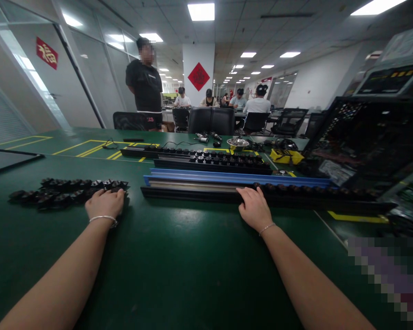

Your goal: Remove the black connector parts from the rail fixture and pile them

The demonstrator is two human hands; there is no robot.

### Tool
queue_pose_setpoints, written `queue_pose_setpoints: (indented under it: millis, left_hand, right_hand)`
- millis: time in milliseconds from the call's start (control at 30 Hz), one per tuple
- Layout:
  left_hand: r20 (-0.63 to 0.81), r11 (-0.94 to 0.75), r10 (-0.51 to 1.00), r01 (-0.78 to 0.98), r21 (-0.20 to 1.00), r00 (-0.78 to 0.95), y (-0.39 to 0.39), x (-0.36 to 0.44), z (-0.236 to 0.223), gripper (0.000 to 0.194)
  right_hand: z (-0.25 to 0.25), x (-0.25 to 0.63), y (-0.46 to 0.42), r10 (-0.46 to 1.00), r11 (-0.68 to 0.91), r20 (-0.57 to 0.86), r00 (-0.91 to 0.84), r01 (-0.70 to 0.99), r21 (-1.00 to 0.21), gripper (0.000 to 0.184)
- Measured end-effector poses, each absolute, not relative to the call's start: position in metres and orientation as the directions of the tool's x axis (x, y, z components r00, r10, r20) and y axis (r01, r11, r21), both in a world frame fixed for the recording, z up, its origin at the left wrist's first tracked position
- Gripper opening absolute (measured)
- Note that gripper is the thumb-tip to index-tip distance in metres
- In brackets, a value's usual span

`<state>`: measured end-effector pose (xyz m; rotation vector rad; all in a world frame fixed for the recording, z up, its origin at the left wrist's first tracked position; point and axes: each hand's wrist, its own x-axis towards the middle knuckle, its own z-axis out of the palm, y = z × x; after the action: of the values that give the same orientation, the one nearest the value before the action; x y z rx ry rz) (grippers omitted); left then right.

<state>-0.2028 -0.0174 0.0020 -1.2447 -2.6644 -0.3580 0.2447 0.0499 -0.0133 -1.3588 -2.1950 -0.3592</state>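
Note:
On the left of the green table, my left hand (105, 204) reaches palm down, its fingers curled over the near right end of a group of small black parts (60, 198). Those parts lie in rough rows, with shiny spots on top. My right hand (254, 207) grips a long black rail (189, 195), its fingertips over the top edge by a row of round black pieces (296, 189). Just behind that rail lies a blue rail (206, 175). What sits under my fingertips is partly hidden on both sides.
More black rails with small pieces (213, 160) lie farther back. Beyond them are a metal bowl (237, 143) and a yellow bin (287, 156). A dark panel (368, 137) rises at right; a flat dark tray (10, 161) lies at left. One person (144, 87) stands across the table.

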Motion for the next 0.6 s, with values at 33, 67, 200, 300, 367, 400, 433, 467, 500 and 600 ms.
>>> queue_pose_setpoints:
  millis: [33, 67, 200, 300, 367, 400, 433, 467, 500, 600]
  left_hand:
    - [0.247, 0.640, 0.719, 0.758, 0.129, -0.649, -0.020, -0.204, 0.002, 0.049]
    - [0.230, 0.654, 0.714, 0.748, 0.117, -0.661, -0.022, -0.204, 0.003, 0.049]
    - [0.161, 0.643, 0.745, 0.762, 0.083, -0.647, -0.028, -0.202, 0.006, 0.054]
    - [0.173, 0.624, 0.755, 0.774, 0.108, -0.632, -0.030, -0.199, 0.008, 0.053]
    - [0.240, 0.604, 0.748, 0.785, 0.138, -0.618, -0.030, -0.193, 0.008, 0.053]
    - [0.298, 0.581, 0.744, 0.799, 0.154, -0.598, -0.029, -0.188, 0.009, 0.053]
    - [0.368, 0.544, 0.740, 0.823, 0.165, -0.563, -0.028, -0.182, 0.009, 0.053]
    - [0.444, 0.494, 0.735, 0.853, 0.167, -0.512, -0.026, -0.175, 0.009, 0.051]
    - [0.523, 0.430, 0.729, 0.890, 0.152, -0.442, -0.025, -0.166, 0.009, 0.049]
    - [0.646, 0.201, 0.738, 0.977, 0.069, -0.198, -0.018, -0.131, 0.009, 0.046]
  right_hand:
    - [-0.014, 0.245, 0.050, 0.744, 0.460, 0.566, -0.356, 0.887, -0.047, 0.047]
    - [-0.014, 0.245, 0.050, 0.741, 0.461, 0.568, -0.358, 0.886, -0.043, 0.046]
    - [-0.016, 0.247, 0.051, 0.732, 0.470, 0.573, -0.368, 0.882, -0.034, 0.048]
    - [-0.016, 0.247, 0.051, 0.724, 0.472, 0.586, -0.365, 0.881, -0.034, 0.047]
    - [-0.015, 0.247, 0.051, 0.715, 0.474, 0.599, -0.361, 0.880, -0.036, 0.046]
    - [-0.015, 0.246, 0.051, 0.711, 0.475, 0.605, -0.358, 0.879, -0.037, 0.045]
    - [-0.014, 0.245, 0.050, 0.708, 0.474, 0.610, -0.357, 0.880, -0.036, 0.045]
    - [-0.013, 0.245, 0.050, 0.705, 0.471, 0.614, -0.355, 0.881, -0.032, 0.044]
    - [-0.012, 0.244, 0.049, 0.703, 0.463, 0.620, -0.348, 0.886, -0.027, 0.044]
    - [-0.009, 0.243, 0.048, 0.708, 0.369, 0.658, -0.258, 0.929, -0.032, 0.043]
